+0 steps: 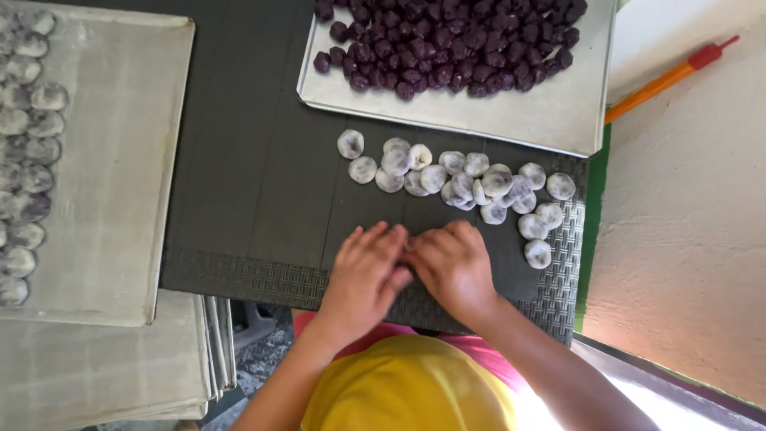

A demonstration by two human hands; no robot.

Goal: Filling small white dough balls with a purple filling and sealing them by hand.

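While both hands meet over the dark mat (pixel 239 199), I cannot make out what sits between them; whatever piece they work on is hidden under the fingers, near the mat's front edge, just in front of my yellow shirt (pixel 411 387).

My left hand (pixel 365 273) lies palm down, its fingers close together and angled toward the right one. My right hand (pixel 451 263) mirrors it, fingers curled and pressed inward, so the fingertips of both touch or nearly touch at the middle. Whether they pinch a piece there, I cannot tell.

Just beyond the hands lies a loose row of pale dough rounds (pixel 455 183), dusted white with a purple tint showing through. I judge them soft, light and easy to dent, perhaps a little sticky under the flour, so each is best lifted by its edge with a gentle touch, not squeezed across the middle.

Farther back, a metal tray (pixel 550 120) carries a heap of dark purple balls (pixel 455 40), which look small, firm enough to roll and likely tacky.

To the left, a second tray (pixel 120 160) holds a column of finished floured pieces (pixel 24 160) along its left edge, with more trays stacked beneath it. An orange and red stick (pixel 666 78) lies well apart on the right.
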